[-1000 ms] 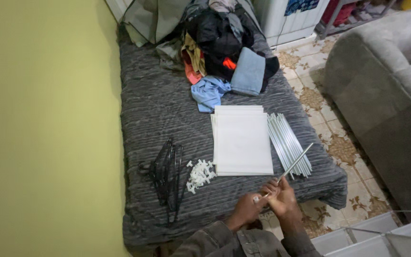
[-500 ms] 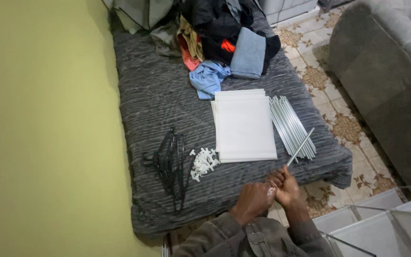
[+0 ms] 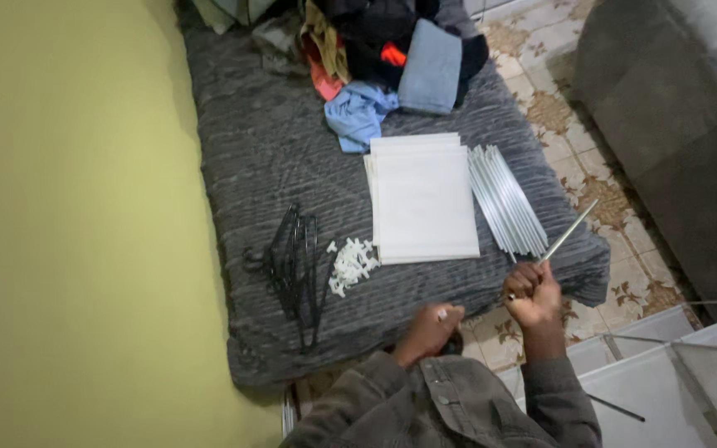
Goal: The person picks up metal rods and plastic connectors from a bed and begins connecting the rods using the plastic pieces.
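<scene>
Risk: the metal rod (image 3: 568, 232) sticks out at a slant over the mattress edge (image 3: 292, 348); judged liable to swing into the rod bundle (image 3: 508, 199) or slip, since it's held at one end only. Right hand (image 3: 533, 292): fist curled round rod's lower end. Left hand (image 3: 431, 328): fingers closed, small white piece, prob. a connector, pinched at the tip, near the front edge. More white connectors (image 3: 352, 264) lie beside the white panels (image 3: 423, 199).

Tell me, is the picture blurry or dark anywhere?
In the head view the light is dim and flat, with no glare; the clothes pile at the top is murky, the black rods melt into the grey mattress, and the right hand holding a silver rod looks soft, like the left hand.
</scene>
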